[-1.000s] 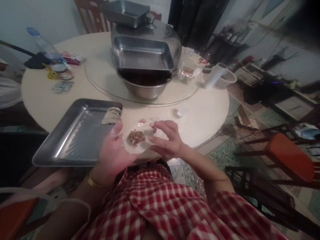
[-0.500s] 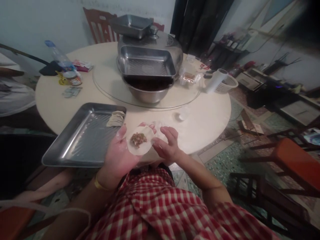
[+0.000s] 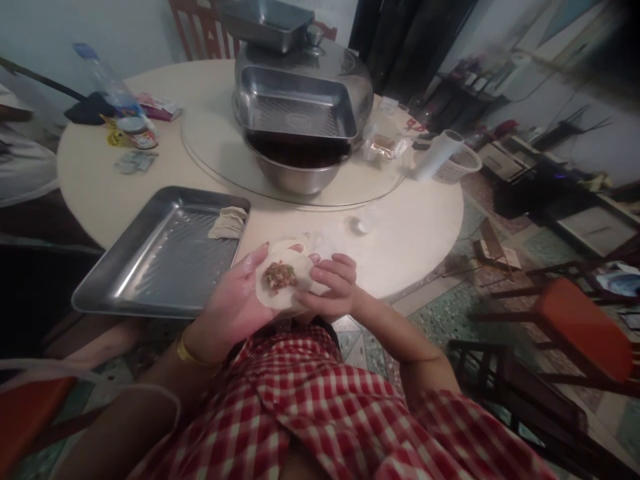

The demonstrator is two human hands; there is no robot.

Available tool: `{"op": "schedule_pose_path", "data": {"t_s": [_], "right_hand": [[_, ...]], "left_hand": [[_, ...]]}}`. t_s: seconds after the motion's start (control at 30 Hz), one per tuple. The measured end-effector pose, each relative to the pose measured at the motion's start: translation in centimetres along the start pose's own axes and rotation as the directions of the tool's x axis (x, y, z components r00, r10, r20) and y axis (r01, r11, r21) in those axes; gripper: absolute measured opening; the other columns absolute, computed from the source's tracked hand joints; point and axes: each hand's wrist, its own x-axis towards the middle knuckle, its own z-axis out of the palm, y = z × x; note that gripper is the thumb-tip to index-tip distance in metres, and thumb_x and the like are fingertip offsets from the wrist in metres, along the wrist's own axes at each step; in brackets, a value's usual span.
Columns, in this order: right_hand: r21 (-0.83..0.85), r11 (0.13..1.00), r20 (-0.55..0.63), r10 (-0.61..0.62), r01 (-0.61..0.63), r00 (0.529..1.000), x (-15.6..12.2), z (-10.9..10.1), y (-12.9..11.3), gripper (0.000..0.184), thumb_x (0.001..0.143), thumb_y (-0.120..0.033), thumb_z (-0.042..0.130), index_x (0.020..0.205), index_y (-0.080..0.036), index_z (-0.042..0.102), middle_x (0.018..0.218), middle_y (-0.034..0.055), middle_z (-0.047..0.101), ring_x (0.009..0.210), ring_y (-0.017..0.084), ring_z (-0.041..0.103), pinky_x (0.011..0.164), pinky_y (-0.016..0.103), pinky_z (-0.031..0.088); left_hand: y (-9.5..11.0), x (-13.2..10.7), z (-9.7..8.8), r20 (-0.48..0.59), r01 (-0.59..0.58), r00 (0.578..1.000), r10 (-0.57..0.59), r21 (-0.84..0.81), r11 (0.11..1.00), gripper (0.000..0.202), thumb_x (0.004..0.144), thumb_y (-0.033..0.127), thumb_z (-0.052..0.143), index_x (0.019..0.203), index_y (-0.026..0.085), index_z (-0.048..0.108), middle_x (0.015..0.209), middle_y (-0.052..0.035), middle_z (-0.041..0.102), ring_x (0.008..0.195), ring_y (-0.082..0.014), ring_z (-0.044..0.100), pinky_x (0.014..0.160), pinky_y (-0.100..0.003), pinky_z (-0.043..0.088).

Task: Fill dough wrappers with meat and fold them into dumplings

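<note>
A round dumpling wrapper lies flat across my left hand, whose palm supports it from below with the thumb along its left side. A mound of meat filling with green bits sits on the wrapper, which is unfolded. At the wrapper's right edge, the curled fingers of my right hand take hold of it. Behind my hands, another pale wrapper shows in part on the table. Several folded dumplings lie side by side in the right corner of a metal tray at left.
A steel bowl, with a smaller metal tray above it, stands on the turntable before a large domed lid. A small white dish is to the right. Further off are a jar and a plastic basket.
My right hand has moved left onto the wrapper's edge and its fingers have curled in. The wrapper has shifted slightly right in my left hand. The view has tilted down a little.
</note>
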Motion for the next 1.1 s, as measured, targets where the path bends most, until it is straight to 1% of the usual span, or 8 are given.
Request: {"op": "schedule_pose_path", "data": {"t_s": [0.3, 0.43, 0.5, 0.57, 0.63, 0.8, 0.9, 1.1], "right_hand": [[-0.092, 0.994, -0.018, -0.066, 0.064, 0.998, 1.0, 0.8, -0.6, 0.006, 0.081, -0.038, 0.068, 0.087, -0.038, 0.068, 0.114, -0.0086, 0.067, 0.118, 0.014, 0.053, 0.105, 0.031, 0.045], [-0.135, 0.989, 0.043, -0.059, 0.065, 0.997, 0.0, 1.3, -0.8, 0.012, 0.082, -0.046, 0.065, 0.093, -0.043, 0.068, 0.103, -0.0086, 0.070, 0.105, 0.015, 0.059, 0.098, 0.033, 0.050], [-0.071, 0.996, 0.194, 0.061, -0.048, 0.979, -0.7, 1.4, -0.9, 0.013, 0.080, -0.051, 0.065, 0.093, -0.047, 0.069, 0.096, -0.0072, 0.071, 0.095, 0.017, 0.062, 0.091, 0.036, 0.052], [0.038, 0.967, 0.348, 0.223, -0.251, 0.911, -1.0, 1.4, -1.1, 0.011, 0.078, -0.051, 0.068, 0.089, -0.048, 0.069, 0.094, -0.0061, 0.071, 0.092, 0.019, 0.062, 0.089, 0.040, 0.052], [0.109, 0.911, 0.409, 0.323, -0.397, 0.853, -0.9, 1.3, -1.3, 0.011, 0.077, -0.047, 0.070, 0.088, -0.047, 0.069, 0.098, -0.0053, 0.070, 0.098, 0.020, 0.062, 0.093, 0.042, 0.050], [0.104, 0.907, 0.238, 0.375, -0.407, 0.896, 0.8, 1.2, -1.9, 0.013, 0.078, -0.042, 0.066, 0.090, -0.039, 0.070, 0.116, -0.0005, 0.064, 0.111, 0.025, 0.056, 0.094, 0.047, 0.047], [0.024, 0.925, 0.129, 0.374, -0.380, 0.918, 2.2, 1.2, -2.3, 0.013, 0.080, -0.037, 0.062, 0.091, -0.033, 0.069, 0.120, 0.0042, 0.061, 0.109, 0.027, 0.054, 0.089, 0.048, 0.050], [0.038, 0.889, -0.011, 0.456, -0.456, 0.890, 4.3, 1.2, -2.8, 0.008, 0.084, -0.027, 0.056, 0.090, -0.024, 0.061, 0.122, 0.0091, 0.055, 0.109, 0.023, 0.056, 0.089, 0.044, 0.052]], "left_hand": [[0.1, 0.1, -0.7, 0.018, -0.012, 1.000, 0.012, 0.036, 0.999, 0.046, 0.095, 0.026, 0.039, 0.137, 0.009, 0.049, 0.110, -0.0139, 0.072, 0.091, -0.0237, 0.068, 0.087, -0.040, 0.053], [-0.1, 0.4, -1.3, -0.044, -0.014, 0.999, 0.017, 0.070, 0.997, 0.042, 0.090, 0.022, 0.047, 0.130, 0.011, 0.057, 0.102, -0.0118, 0.073, 0.080, -0.0212, 0.069, 0.073, -0.033, 0.056], [-0.4, 0.5, -1.4, -0.075, -0.015, 0.997, 0.022, 0.090, 0.996, 0.039, 0.088, 0.021, 0.050, 0.124, 0.013, 0.062, 0.094, -0.0093, 0.074, 0.074, -0.0190, 0.068, 0.066, -0.029, 0.054], [-0.8, 0.7, -1.5, -0.083, -0.050, 0.995, 0.061, 0.126, 0.991, 0.037, 0.086, 0.017, 0.054, 0.122, 0.014, 0.065, 0.087, -0.0063, 0.074, 0.069, -0.0160, 0.066, 0.064, -0.025, 0.053], [-1.1, 0.7, -1.7, -0.071, -0.119, 0.988, 0.134, 0.180, 0.976, 0.039, 0.084, 0.012, 0.057, 0.121, 0.016, 0.066, 0.086, -0.0048, 0.074, 0.068, -0.0146, 0.065, 0.066, -0.024, 0.052], [-1.6, 0.5, -2.1, -0.057, -0.204, 0.970, 0.234, 0.323, 0.924, 0.028, 0.081, 0.017, 0.066, 0.108, 0.020, 0.073, 0.093, -0.0043, 0.076, 0.077, -0.0165, 0.067, 0.070, -0.024, 0.052], [-1.7, 0.2, -1.8, -0.034, -0.242, 0.959, 0.283, 0.427, 0.871, 0.019, 0.081, 0.020, 0.069, 0.099, 0.020, 0.076, 0.101, -0.0054, 0.075, 0.096, -0.0209, 0.068, 0.080, -0.025, 0.052], [-1.7, 0.4, -2.2, 0.006, -0.279, 0.944, 0.331, 0.550, 0.787, 0.024, 0.082, 0.030, 0.070, 0.104, 0.021, 0.076, 0.129, -0.0069, 0.067, 0.129, -0.0248, 0.052, 0.100, -0.025, 0.044]]}}
